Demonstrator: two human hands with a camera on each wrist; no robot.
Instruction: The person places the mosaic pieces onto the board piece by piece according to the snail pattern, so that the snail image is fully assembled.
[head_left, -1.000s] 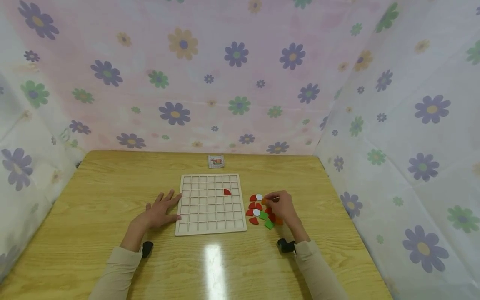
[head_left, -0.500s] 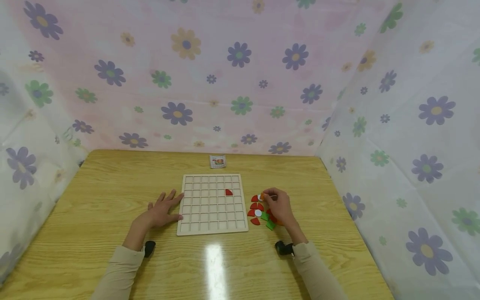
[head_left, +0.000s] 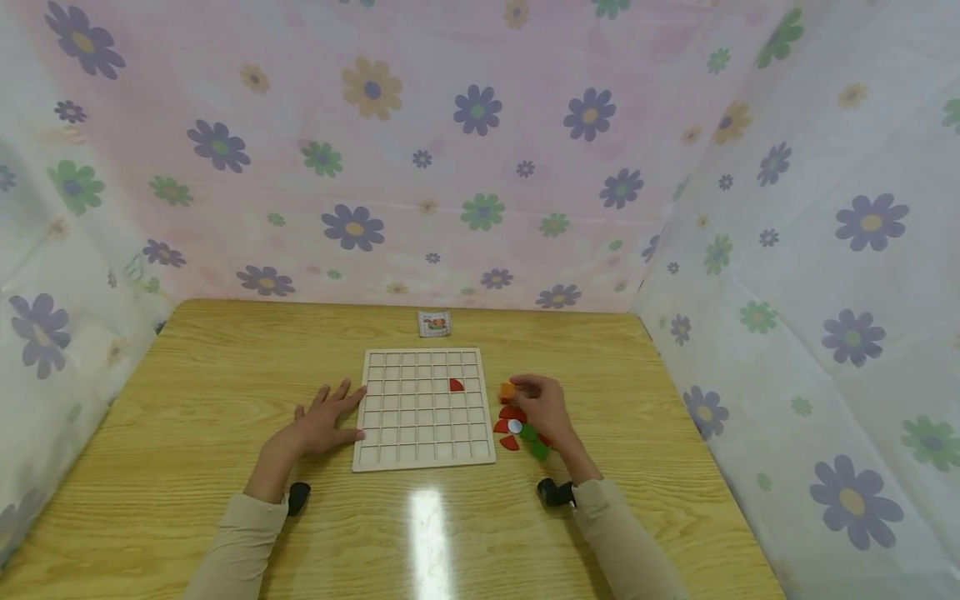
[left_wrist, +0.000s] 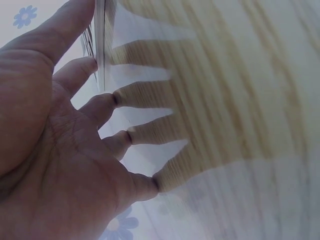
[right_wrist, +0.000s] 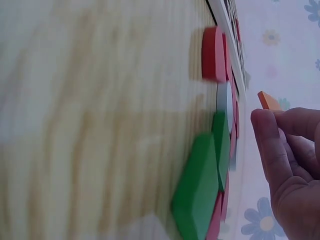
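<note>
My left hand (head_left: 318, 423) lies spread on the table, its thumb and a fingertip at the left edge of a pale wooden grid board (head_left: 423, 408). In the left wrist view its fingers (left_wrist: 105, 107) are straight and apart. A red quarter-circle piece (head_left: 457, 385) sits in one upper-right cell of the board. Between thumb and forefinger, my right hand (head_left: 546, 410) pinches an orange square tile (head_left: 507, 391), raised above the table in the right wrist view. Below it lie several red quarter-circles (head_left: 508, 443), a white disc (head_left: 514, 426) and green tiles (head_left: 538, 450), partly hidden by the hand.
A small printed picture card (head_left: 434, 323) lies behind the board. The wooden table (head_left: 247, 358) backs onto a flower-patterned curtain (head_left: 435, 192), which also hangs at both sides. Black wrist devices (head_left: 555, 492) sit at the sleeves.
My right hand has moved left over the loose pieces, carrying the orange tile from their right side toward the board. My left hand has stayed in place.
</note>
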